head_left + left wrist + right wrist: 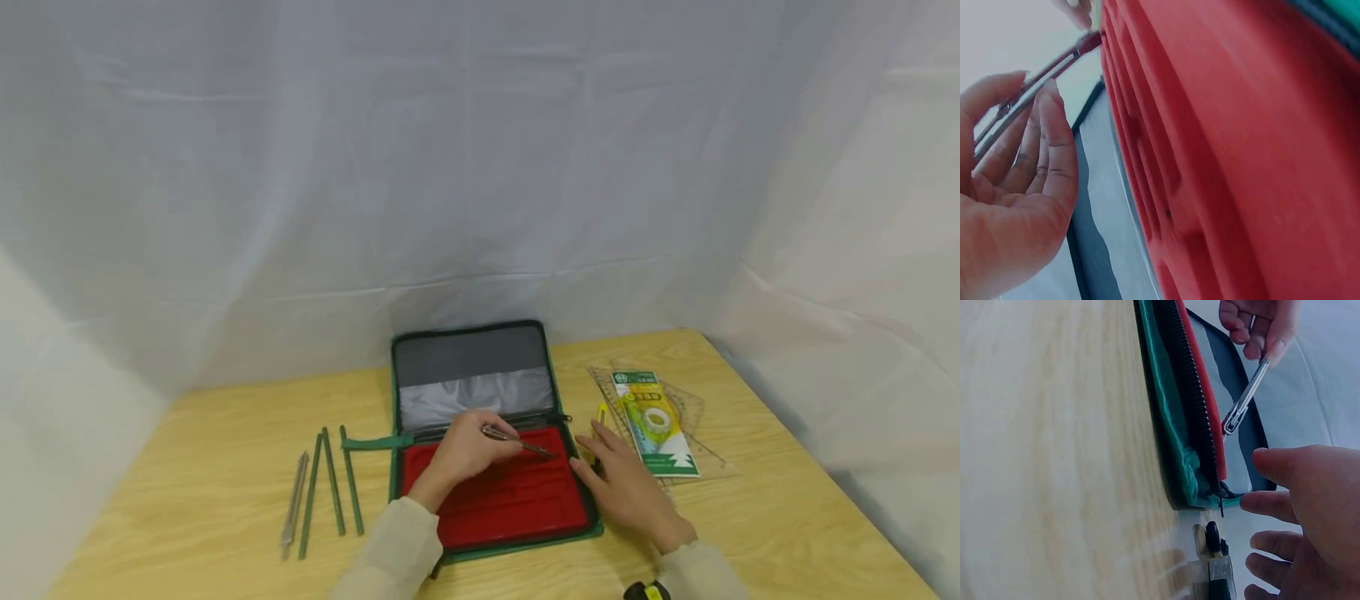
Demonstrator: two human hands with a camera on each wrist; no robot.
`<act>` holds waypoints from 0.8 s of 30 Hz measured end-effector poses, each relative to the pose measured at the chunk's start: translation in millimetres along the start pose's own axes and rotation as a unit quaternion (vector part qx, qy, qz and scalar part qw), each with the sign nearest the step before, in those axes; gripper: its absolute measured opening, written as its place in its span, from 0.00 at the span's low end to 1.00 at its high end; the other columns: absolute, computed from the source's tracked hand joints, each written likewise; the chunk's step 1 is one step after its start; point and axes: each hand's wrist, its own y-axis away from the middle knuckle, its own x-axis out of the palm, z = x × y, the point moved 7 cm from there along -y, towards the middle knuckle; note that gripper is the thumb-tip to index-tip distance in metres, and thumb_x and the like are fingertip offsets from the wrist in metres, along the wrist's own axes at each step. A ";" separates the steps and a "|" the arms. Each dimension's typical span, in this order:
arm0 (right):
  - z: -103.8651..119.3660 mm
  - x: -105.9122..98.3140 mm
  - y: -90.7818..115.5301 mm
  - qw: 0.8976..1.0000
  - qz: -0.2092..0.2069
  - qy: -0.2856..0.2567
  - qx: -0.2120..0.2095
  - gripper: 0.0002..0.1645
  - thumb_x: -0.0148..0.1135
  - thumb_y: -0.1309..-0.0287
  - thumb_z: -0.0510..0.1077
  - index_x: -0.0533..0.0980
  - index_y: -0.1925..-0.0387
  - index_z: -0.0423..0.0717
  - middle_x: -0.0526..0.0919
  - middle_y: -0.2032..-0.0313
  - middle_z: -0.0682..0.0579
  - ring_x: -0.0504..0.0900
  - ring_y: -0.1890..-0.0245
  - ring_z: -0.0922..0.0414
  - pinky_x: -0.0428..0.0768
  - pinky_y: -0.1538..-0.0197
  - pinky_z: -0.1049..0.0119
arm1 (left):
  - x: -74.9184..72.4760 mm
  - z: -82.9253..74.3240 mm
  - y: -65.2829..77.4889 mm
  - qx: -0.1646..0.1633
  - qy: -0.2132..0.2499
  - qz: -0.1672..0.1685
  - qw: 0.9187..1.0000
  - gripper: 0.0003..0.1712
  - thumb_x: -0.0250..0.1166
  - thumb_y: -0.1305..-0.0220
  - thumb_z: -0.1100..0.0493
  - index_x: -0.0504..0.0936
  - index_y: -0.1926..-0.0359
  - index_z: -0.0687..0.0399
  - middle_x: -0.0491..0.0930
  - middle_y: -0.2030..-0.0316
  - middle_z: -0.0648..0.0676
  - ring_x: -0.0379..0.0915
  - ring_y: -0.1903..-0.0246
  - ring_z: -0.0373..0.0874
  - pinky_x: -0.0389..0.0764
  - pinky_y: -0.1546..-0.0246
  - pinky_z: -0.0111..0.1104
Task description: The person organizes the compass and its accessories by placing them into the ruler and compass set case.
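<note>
My left hand [472, 450] pinches a slim metal drawing compass [528, 446] between thumb and fingers. In the left wrist view the compass [1032, 94] slants toward the edge of a red moulded tray [1210, 156]. Its far end meets or nearly meets the tray; I cannot tell which. That tray, with shallow slots, fills the lower half of an unzipped green case [395, 492]. My right hand [630, 492], fingers spread and gripping nothing, lies beside the case's right edge. One fingertip is close to the zipper corner [1222, 494] in the right wrist view.
Left of the case lie several green pencils [333, 483] and a silver tool [295, 504]. Clear set squares [693, 408] lie at right under a printed packet [652, 425], near a yellow-handled item [602, 412]. The case's lid [472, 358] stands raised toward a white sheet.
</note>
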 end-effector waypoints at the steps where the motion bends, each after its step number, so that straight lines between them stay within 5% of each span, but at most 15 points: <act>1: -0.3 0.3 0.0 1.000 0.000 0.000 0.000 0.29 0.51 0.32 0.57 0.72 0.39 0.42 0.59 0.32 0.38 0.58 0.33 0.40 0.62 0.39 0.41 | -1.2 1.5 0.5 -0.001 0.006 0.004 1.000 0.09 0.72 0.46 0.55 0.87 0.65 0.52 0.82 0.71 0.48 0.78 0.73 0.44 0.78 0.73 0.35; 6: -0.3 0.2 0.6 1.000 -0.002 0.001 -0.006 0.28 0.51 0.31 0.56 0.73 0.40 0.41 0.60 0.33 0.37 0.59 0.34 0.39 0.62 0.38 0.41 | -9.5 3.1 4.4 0.009 -0.010 0.013 1.000 0.11 0.70 0.44 0.55 0.86 0.61 0.53 0.81 0.68 0.48 0.75 0.72 0.43 0.77 0.71 0.36; 10: -2.3 0.3 1.6 1.000 -0.005 0.000 -0.004 0.26 0.52 0.31 0.54 0.74 0.42 0.41 0.61 0.34 0.36 0.59 0.34 0.40 0.62 0.38 0.42 | -12.2 -0.2 4.3 0.043 -0.086 0.019 0.995 0.10 0.70 0.44 0.59 0.86 0.60 0.56 0.81 0.69 0.48 0.75 0.74 0.41 0.77 0.72 0.35; 16: -3.7 2.1 1.7 1.000 -0.002 -0.006 -0.001 0.25 0.52 0.32 0.54 0.75 0.43 0.41 0.62 0.34 0.37 0.60 0.34 0.39 0.62 0.38 0.41 | -5.6 -6.8 4.5 0.101 -0.242 0.041 0.964 0.11 0.72 0.47 0.63 0.85 0.60 0.55 0.82 0.68 0.47 0.76 0.69 0.38 0.77 0.67 0.32; 24: -2.5 2.8 1.7 1.000 -0.003 -0.009 0.000 0.25 0.53 0.32 0.53 0.75 0.43 0.41 0.62 0.34 0.37 0.60 0.34 0.40 0.62 0.38 0.41 | -1.8 -5.8 7.4 0.125 -0.339 0.053 0.931 0.11 0.70 0.50 0.68 0.84 0.65 0.52 0.81 0.68 0.47 0.76 0.69 0.42 0.77 0.66 0.35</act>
